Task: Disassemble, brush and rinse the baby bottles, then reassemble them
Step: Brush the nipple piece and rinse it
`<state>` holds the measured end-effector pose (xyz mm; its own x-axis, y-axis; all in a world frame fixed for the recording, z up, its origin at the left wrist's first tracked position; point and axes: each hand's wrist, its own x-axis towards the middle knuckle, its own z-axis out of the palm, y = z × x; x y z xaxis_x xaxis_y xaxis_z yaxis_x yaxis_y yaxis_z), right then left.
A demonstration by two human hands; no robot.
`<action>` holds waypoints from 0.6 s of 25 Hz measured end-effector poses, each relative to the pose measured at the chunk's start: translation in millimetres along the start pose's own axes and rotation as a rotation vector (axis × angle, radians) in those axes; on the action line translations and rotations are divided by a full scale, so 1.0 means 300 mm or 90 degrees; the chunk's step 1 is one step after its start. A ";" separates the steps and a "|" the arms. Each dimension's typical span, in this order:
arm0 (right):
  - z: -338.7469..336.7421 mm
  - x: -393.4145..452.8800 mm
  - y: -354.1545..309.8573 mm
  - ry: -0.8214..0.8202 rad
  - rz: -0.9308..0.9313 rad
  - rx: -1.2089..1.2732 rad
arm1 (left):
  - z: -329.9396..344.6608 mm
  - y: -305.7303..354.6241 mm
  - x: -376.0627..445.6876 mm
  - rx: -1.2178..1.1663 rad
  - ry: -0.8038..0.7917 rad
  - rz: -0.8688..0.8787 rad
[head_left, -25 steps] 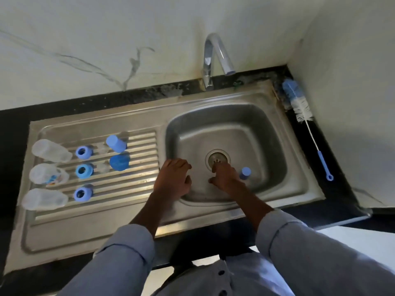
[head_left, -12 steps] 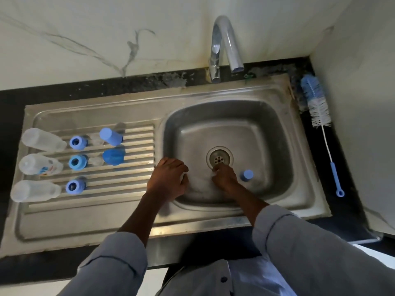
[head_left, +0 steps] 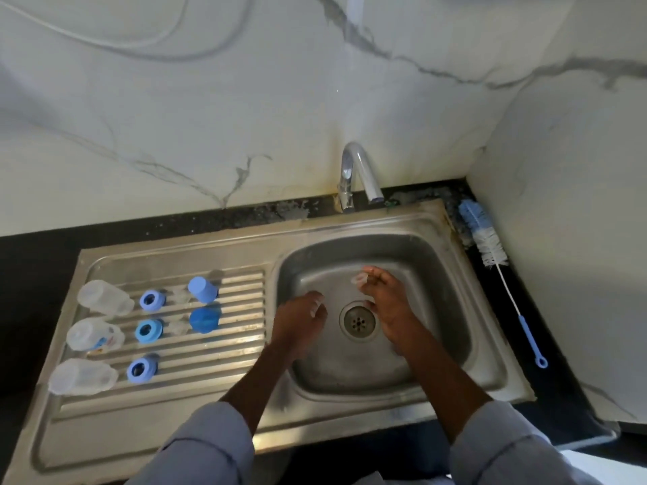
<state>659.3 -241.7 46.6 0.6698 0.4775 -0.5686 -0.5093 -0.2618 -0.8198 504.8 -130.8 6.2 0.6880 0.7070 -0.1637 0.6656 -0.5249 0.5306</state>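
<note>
In the steel sink basin (head_left: 451, 309), my right hand (head_left: 388, 302) pinches a small clear nipple (head_left: 360, 279) at its fingertips, above and behind the drain (head_left: 359, 322). My left hand (head_left: 301, 320) hovers at the basin's left wall with loosely curled fingers and holds nothing. On the ribbed drainboard (head_left: 238, 344) lie three clear bottles (head_left: 94, 334) in a column. Beside them are three blue rings (head_left: 148, 330), two clear nipples (head_left: 178, 327) and two blue caps (head_left: 204, 320).
A curved chrome tap (head_left: 357, 176) stands behind the basin, with no water running. A blue-and-white bottle brush (head_left: 490, 246) lies on the dark counter to the right of the sink, beside the side wall. Marble wall rises behind.
My right hand has risen from beside the drain toward the back of the basin with the clear nipple. The small blue cap in the basin is out of sight. The view tilted upward.
</note>
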 end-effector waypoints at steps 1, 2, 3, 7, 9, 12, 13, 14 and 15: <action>0.006 0.011 -0.032 0.015 -0.047 -0.021 | -0.015 0.042 0.063 -0.043 0.017 -0.030; 0.012 0.026 -0.066 0.027 -0.087 -0.035 | -0.031 0.088 0.131 -0.105 0.027 -0.052; 0.017 0.041 -0.097 0.033 -0.114 -0.039 | -0.049 0.135 0.196 -0.187 0.035 -0.065; 0.039 0.095 -0.178 0.039 -0.173 -0.002 | -0.129 0.312 0.449 -0.318 0.043 -0.070; 0.044 0.121 -0.193 0.059 -0.214 -0.016 | -0.155 0.369 0.546 -0.266 0.033 -0.093; 0.058 0.163 -0.206 0.048 -0.202 0.021 | -0.150 0.366 0.637 -0.233 0.046 -0.117; 0.066 0.170 -0.211 0.026 -0.179 0.075 | -0.133 0.347 0.651 -0.290 0.039 -0.139; 0.077 0.171 -0.214 -0.002 -0.143 0.156 | -0.121 0.332 0.657 -0.397 0.017 -0.181; 0.089 0.167 -0.216 -0.032 -0.102 0.242 | -0.115 0.319 0.658 -0.508 -0.016 -0.231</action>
<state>711.4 -178.3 73.0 0.7348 0.5299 -0.4235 -0.5701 0.1440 -0.8089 694.5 -25.1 53.3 0.4859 0.7501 -0.4486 0.4496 0.2256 0.8643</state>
